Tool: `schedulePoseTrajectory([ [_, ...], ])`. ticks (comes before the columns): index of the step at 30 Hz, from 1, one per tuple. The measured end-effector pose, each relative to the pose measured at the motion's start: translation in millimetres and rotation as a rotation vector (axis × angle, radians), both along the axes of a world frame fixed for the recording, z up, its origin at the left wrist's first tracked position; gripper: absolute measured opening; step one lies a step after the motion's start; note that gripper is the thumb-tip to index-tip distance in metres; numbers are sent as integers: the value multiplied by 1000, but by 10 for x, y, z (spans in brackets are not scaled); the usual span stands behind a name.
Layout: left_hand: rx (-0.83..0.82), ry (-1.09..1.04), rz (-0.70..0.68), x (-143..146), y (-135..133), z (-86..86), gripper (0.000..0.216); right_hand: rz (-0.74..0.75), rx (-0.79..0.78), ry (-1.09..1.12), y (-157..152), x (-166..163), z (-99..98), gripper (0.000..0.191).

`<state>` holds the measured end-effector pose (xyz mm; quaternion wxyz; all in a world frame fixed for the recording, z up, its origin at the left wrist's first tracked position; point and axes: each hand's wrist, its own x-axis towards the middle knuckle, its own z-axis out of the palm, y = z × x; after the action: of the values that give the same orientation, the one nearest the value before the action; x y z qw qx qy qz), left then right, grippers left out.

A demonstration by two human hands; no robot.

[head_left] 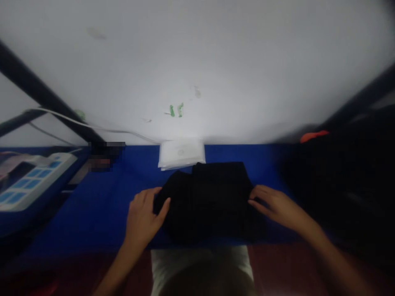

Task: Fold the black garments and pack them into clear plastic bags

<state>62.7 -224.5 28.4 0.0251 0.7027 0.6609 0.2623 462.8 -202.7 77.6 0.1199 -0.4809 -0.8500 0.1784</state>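
A folded black garment lies on the blue table surface right in front of me. My left hand rests at its left edge, fingers curled over the cloth and thumb pressed against it. My right hand grips the garment's right edge with the fingers pinched on the fabric. Just behind the garment lies a flat clear plastic bag with something white in it.
A large heap of black cloth fills the right side, with an orange piece on top. A white power strip with blue sockets sits at the left, its cable running along the white wall. Dark metal bars cross both corners.
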Motion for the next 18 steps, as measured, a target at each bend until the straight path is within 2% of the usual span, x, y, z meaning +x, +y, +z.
schedulePoseTrajectory([
  [2,-162,-69,88,-143,-42,-38,45,18,20,2,35,-73,34,21],
  [4,-266,-157,86,-212,-82,-36,43,48,35,5,75,-179,62,21],
  [6,-240,-214,52,-177,-109,20,41,86,52,23,110,-336,94,20],
  [9,-50,-236,-5,89,-112,178,38,130,65,115,144,-669,170,17],
  [11,75,-231,-113,368,-94,295,34,157,66,200,170,-912,227,34],
  [13,148,-239,-321,658,-65,396,32,239,71,242,216,-1103,261,48],
  [16,209,-278,-564,965,-2,502,29,346,86,280,309,-1168,249,42],
  [18,185,-317,-637,1035,63,535,27,301,108,336,354,-1029,215,40],
])
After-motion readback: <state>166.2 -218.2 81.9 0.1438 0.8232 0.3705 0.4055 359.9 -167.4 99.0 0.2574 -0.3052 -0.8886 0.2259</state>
